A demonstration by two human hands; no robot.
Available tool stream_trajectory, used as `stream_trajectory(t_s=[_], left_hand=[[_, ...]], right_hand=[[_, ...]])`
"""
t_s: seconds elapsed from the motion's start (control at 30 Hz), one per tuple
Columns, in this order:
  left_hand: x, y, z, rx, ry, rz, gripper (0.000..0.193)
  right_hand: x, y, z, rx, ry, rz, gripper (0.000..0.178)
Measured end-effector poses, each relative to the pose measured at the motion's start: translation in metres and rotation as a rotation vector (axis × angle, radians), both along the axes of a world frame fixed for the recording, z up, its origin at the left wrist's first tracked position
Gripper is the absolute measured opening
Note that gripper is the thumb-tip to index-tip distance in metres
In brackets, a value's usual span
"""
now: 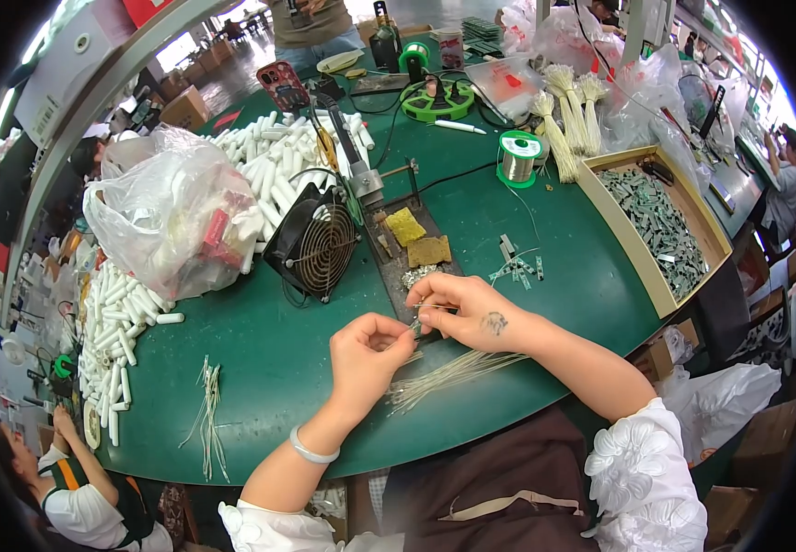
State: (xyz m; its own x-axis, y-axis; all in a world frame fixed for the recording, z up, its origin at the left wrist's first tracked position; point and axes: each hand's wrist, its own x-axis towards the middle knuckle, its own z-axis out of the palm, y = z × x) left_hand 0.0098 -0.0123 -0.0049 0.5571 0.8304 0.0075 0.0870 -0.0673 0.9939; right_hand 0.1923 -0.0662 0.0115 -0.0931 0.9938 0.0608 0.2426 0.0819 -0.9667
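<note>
My left hand (369, 361) and my right hand (472, 315) meet over the front middle of the green table, fingertips pinched close together. Between the left fingertips is a small greenish circuit board (415, 327), mostly covered by the fingers. My right thumb and forefinger are closed on a thin pale wire (432, 305). Under my right wrist lies a bundle of loose pale wires (449, 379). Just beyond my hands, a soldering stand (402, 267) carries yellow sponges (429, 251) and a heap of silvery bits (418, 275).
A black fan (316, 244) stands left of the stand, near a plastic bag (177, 216) and piles of white tubes (122, 308). Wires (209, 419) lie front left. To the right are small boards (516, 263), a solder spool (519, 158) and a board-filled box (591, 198). A co-worker (94, 497) sits left.
</note>
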Motion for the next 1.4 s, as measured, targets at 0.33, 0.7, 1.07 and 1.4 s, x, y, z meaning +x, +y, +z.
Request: stream_trajectory(t_s=[0.33,0.7,1.07,1.4], left_hand=[[-0.001,0.0,-0.003,0.058,-0.025,0.004,0.006],[0.001,0.001,-0.004,0.1,0.01,0.036,0.005],[0.002,-0.002,-0.003,0.041,0.006,0.07,0.005],[0.002,0.002,-0.006,0.023,-0.04,0.065,0.005]], right_hand=[[-0.003,-0.001,-0.002,0.013,0.013,-0.03,0.02],[-0.002,0.001,-0.006,0.066,-0.035,-0.03,0.021],[-0.007,0.001,-0.011,0.182,-0.096,-0.084,0.024],[-0.008,0.0,-0.008,0.186,-0.032,-0.073,0.023]])
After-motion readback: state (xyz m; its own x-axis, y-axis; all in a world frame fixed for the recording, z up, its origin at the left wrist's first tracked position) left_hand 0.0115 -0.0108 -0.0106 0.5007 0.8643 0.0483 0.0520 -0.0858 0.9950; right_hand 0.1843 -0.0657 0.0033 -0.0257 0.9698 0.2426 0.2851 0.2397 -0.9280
